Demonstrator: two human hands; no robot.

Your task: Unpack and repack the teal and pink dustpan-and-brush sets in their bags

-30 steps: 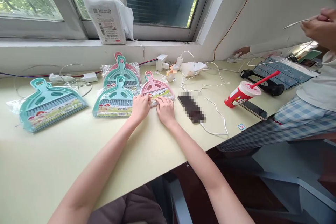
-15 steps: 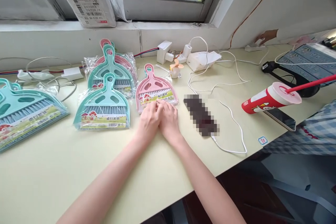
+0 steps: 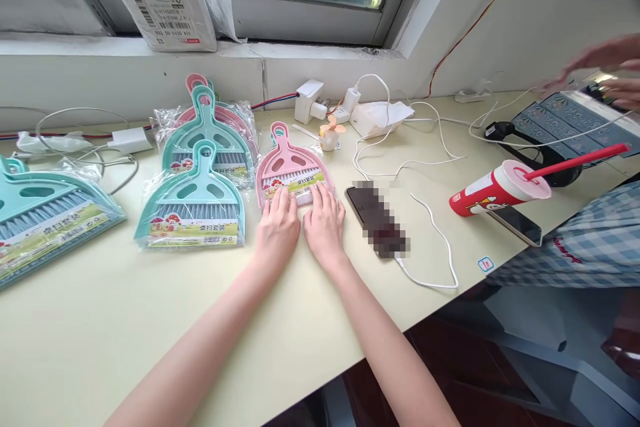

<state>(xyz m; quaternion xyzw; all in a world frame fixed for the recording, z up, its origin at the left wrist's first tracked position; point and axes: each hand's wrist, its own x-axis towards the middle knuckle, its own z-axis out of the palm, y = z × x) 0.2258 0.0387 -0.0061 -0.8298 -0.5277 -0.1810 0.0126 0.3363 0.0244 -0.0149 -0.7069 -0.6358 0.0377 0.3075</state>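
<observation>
Both hands lie palm down at the near edge of a small pink dustpan and brush set [image 3: 291,163]. My left hand [image 3: 279,227] has its fingers stretched out, their tips at the pan's lower edge. My right hand [image 3: 324,219] rests just beside it, fingers extended over the set's lower right corner. Neither hand is closed around anything. Left of them sits a wrapped teal dustpan set [image 3: 193,200], with another teal dustpan set [image 3: 206,137] and pink ones behind. A larger teal dustpan set [image 3: 55,217] lies at the far left.
A partly blurred phone [image 3: 377,220] on a white cable lies right of my hands. Beyond stand a red paper cup [image 3: 500,187] with a straw, a second phone [image 3: 517,223] and a small fan [image 3: 331,133]. Another person's hand [image 3: 605,67] is above a grey box at right.
My hands have come apart from lying one over the other and now rest side by side, fingers spread forward. The other person's hand moved right, away from the wall. The view shifted slightly.
</observation>
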